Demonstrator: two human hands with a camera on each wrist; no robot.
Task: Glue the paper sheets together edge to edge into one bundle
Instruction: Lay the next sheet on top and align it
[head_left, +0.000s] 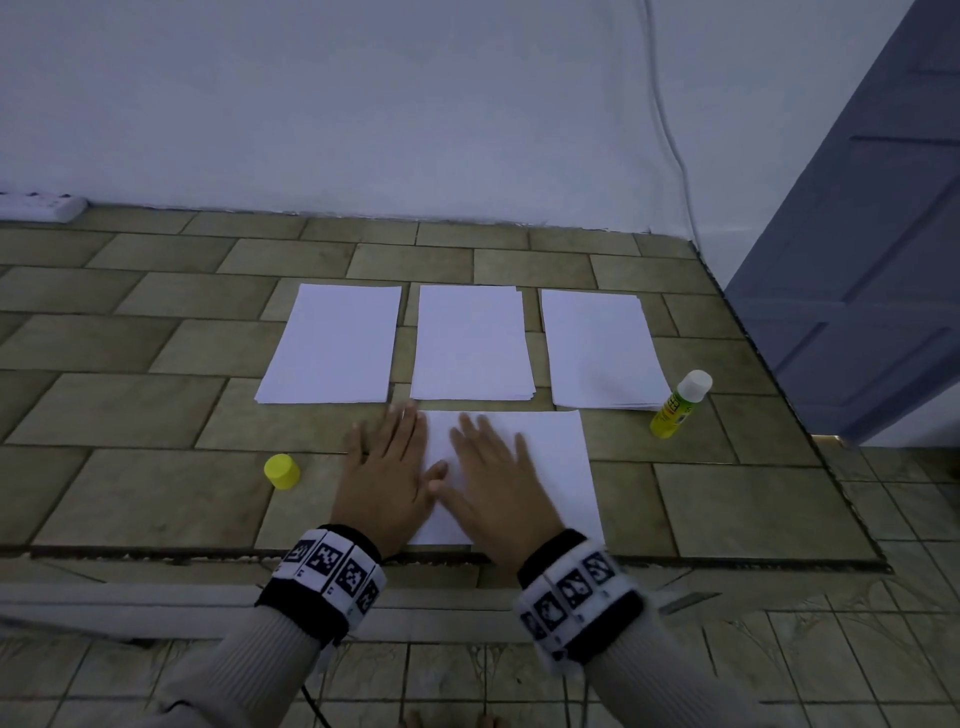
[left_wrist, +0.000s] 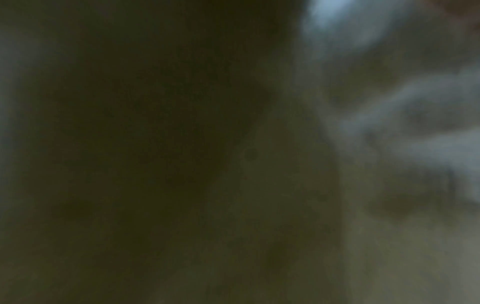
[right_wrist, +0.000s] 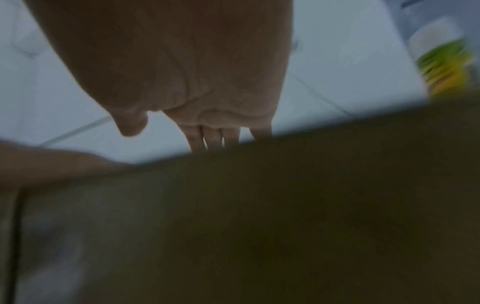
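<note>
Both hands lie flat, grasping nothing: left hand on the near sheet's left edge, right hand on it. Three stacks lie beyond, glue at their right, cap left, all on the floor.

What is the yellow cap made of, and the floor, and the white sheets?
The yellow cap looks like smooth plastic: even bright colour, moulded round shape. The floor seems to be matt ceramic or stone tiles: mottled olive-brown slabs with dark joints. The sheet under both hands is paper: thin, flat, plain white, as are the three stacks behind it.
</note>
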